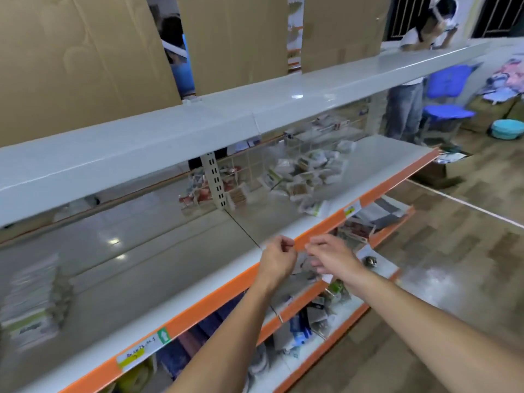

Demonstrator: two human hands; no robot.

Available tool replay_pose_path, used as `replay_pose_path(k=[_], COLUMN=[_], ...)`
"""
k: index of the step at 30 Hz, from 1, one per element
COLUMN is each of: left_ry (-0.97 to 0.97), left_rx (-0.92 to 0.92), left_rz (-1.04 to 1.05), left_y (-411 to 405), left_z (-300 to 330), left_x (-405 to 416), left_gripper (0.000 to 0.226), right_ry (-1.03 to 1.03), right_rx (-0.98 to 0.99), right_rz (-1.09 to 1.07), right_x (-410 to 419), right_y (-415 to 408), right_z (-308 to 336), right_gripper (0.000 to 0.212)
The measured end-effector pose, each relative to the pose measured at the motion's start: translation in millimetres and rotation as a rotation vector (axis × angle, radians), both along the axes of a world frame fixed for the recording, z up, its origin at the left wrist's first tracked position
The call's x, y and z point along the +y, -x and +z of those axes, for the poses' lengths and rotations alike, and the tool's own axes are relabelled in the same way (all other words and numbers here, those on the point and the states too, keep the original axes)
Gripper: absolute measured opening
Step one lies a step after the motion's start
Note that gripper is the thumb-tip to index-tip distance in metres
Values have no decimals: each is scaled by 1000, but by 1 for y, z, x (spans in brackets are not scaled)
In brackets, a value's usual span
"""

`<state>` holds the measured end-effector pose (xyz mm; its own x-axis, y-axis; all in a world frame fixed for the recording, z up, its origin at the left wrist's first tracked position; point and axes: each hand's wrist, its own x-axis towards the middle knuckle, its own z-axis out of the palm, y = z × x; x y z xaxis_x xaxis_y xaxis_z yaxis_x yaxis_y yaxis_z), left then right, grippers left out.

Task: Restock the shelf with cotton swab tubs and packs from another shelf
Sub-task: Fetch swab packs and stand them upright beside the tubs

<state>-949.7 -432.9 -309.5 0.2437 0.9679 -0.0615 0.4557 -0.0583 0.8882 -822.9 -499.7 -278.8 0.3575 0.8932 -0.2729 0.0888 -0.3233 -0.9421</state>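
Small clear-plastic cotton swab tubs and packs (303, 177) lie heaped behind the orange shelf-edge strip (368, 194). Left hand (276, 258) and right hand (330, 255), fingers curled, hover empty at that strip. Likely light, slippery and crushable: grasp by the sides.

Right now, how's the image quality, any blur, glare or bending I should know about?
Head view: motion blur smears the whole picture, worst on the left hand, the right hand and the pile of packs; ceiling lights leave glare spots on the glossy middle shelf; the wide lens bows the top shelf.
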Motion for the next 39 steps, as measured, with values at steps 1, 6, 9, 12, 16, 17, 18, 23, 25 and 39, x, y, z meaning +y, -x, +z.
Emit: replay_pose_path(k=[1, 6, 9, 12, 16, 17, 18, 23, 25, 39], left_ry=[9, 24, 35, 50, 40, 16, -1, 10, 24, 22], left_rx=[2, 34, 23, -2, -8, 3, 9, 4, -6, 188], left_rz=[-19, -113, -156, -166, -180, -181, -182, -196, -174, 56], left_y=[-14, -72, -105, -137, -182, -193, -204, -252, -266, -338], left_z=[0, -2, -4, -5, -7, -7, -7, -8, -10, -9], left_x=[0, 5, 13, 27, 51, 59, 66, 109, 133, 229], left_gripper=[11, 11, 13, 14, 10, 11, 12, 13, 15, 28], right_ry=[3, 48, 62, 65, 77, 78, 79, 57, 31, 3], right_rx=[-17, -43, -33, -7, 13, 24, 32, 21, 39, -28], right_rz=[-1, -56, -101, -116, -169, -182, -196, -187, -182, 54], right_x=[-4, -12, -10, -5, 10, 16, 22, 67, 87, 207], right_y=[-14, -81, -114, -141, -175, -184, -193, -241, -261, -360], right_z=[0, -4, -7, -9, -13, -13, -12, -6, -5, -35], right_gripper=[31, 32, 32, 31, 30, 30, 30, 30, 30, 24])
